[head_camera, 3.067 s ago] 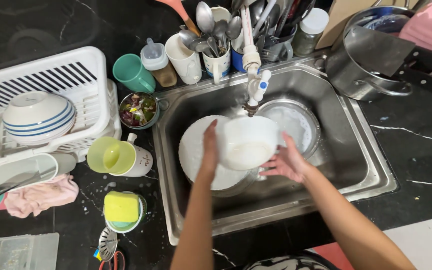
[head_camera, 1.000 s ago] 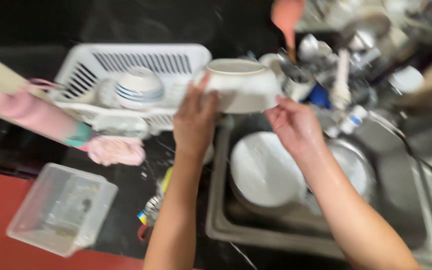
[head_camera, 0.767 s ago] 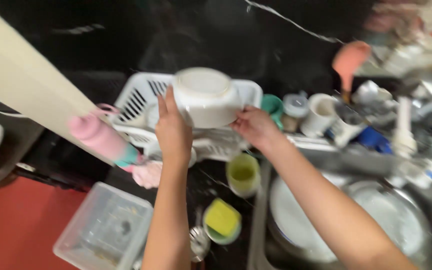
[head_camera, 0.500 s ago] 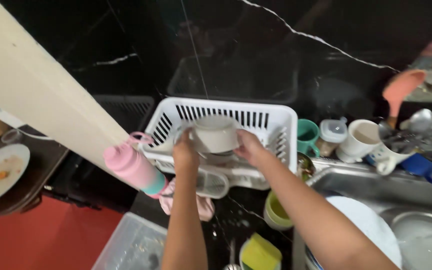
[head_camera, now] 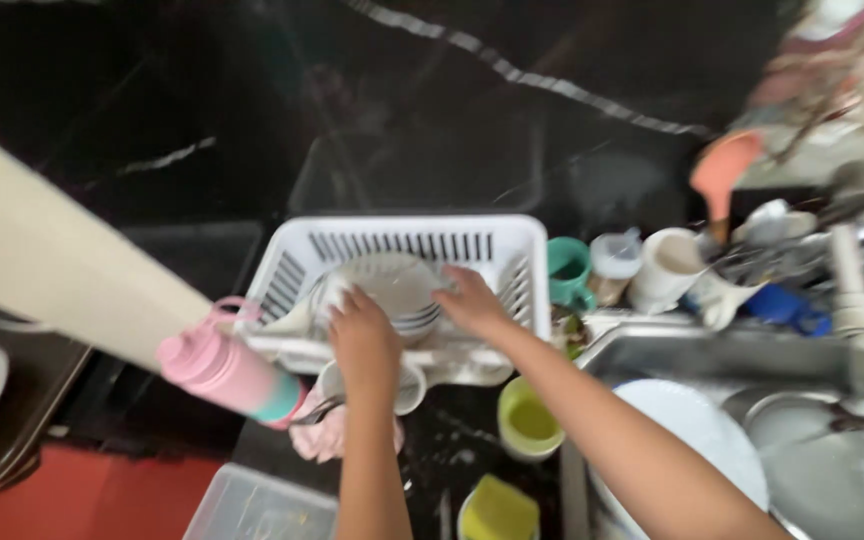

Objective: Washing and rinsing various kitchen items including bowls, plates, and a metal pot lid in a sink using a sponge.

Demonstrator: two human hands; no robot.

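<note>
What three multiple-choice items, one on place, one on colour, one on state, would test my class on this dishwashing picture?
1. Where is the white bowl?
A in the sink
B in the white slatted plastic rack
C on the floor

2. What colour is the bottle left of the rack?
A pink
B black
C orange

3. How do the hands meet the bowl?
A both on it
B one only
C neither

Answers: B, the rack's walls surround it; A, its body is pink; A, left hand and right hand both rest on it.

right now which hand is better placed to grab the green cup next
Right, probably. The right hand rests on the rack's right side, nearest the green cup just outside its wall. The left hand sits farther left on the bowl.
</note>
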